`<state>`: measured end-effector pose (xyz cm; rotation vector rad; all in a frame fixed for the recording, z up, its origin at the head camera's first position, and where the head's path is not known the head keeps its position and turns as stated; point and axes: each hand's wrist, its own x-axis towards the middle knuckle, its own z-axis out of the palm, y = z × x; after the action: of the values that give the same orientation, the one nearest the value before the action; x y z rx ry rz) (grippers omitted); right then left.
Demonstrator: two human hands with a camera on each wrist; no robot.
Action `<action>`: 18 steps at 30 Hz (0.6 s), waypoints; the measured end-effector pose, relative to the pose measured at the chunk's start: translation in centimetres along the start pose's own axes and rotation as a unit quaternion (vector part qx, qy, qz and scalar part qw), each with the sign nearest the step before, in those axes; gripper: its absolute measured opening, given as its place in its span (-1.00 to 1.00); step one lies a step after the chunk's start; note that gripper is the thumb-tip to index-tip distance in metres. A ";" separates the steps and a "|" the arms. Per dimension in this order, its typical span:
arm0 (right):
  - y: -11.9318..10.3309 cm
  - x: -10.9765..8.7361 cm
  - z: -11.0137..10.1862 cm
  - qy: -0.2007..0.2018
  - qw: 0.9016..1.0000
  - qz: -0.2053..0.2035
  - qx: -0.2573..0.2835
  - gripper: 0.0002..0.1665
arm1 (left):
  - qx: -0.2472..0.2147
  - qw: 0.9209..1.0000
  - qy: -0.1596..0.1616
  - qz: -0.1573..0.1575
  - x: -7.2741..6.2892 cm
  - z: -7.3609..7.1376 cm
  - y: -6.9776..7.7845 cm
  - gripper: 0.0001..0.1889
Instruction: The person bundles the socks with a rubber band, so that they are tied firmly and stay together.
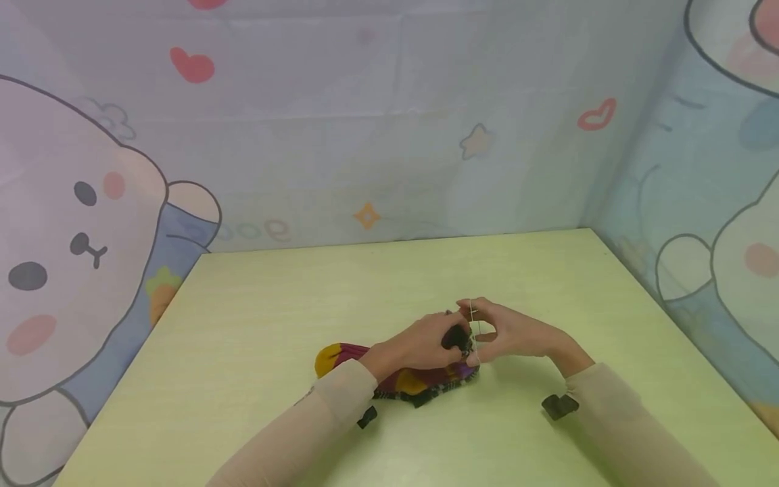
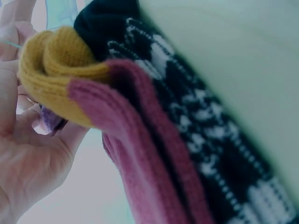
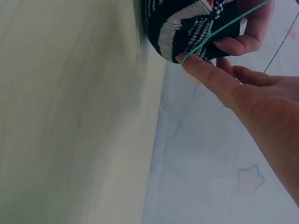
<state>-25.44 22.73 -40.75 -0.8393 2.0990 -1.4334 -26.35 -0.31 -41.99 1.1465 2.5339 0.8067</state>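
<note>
Folded knitted socks in maroon, mustard yellow and black-and-white pattern lie on the table, toward its front middle. My left hand reaches over them and grips their right-hand end. A mustard and maroon fold fills the left wrist view beside the palm. My right hand faces the left hand, its thumb and fingers curved apart with a thin green band stretched between them. In the right wrist view, the band loops around the thumb tip and crosses the black-and-white sock end.
The pale yellow-green table backs onto a cloth wall printed with cartoon figures, hearts and stars. Dark straps hang near both sleeve cuffs.
</note>
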 end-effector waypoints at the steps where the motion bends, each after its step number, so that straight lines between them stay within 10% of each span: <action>1: 0.0 0.0 0.1 0.002 1.000 0.000 -0.003 0.14 | -0.003 1.000 0.005 0.007 0.0 0.0 -0.1 -0.63; 14: 0.4 0.6 0.6 0.033 0.998 0.001 -0.051 0.16 | -0.221 0.974 0.028 -0.051 -0.7 -0.5 -0.5 -0.45; 18: 0.7 0.8 0.7 0.040 0.996 0.001 -0.083 0.14 | -0.212 0.975 -0.003 -0.062 -1.1 -0.7 -0.4 -0.60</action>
<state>-25.68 21.95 -41.65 -0.8534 2.3035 -1.3260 -26.20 -1.58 -41.62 0.8411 2.2425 1.2298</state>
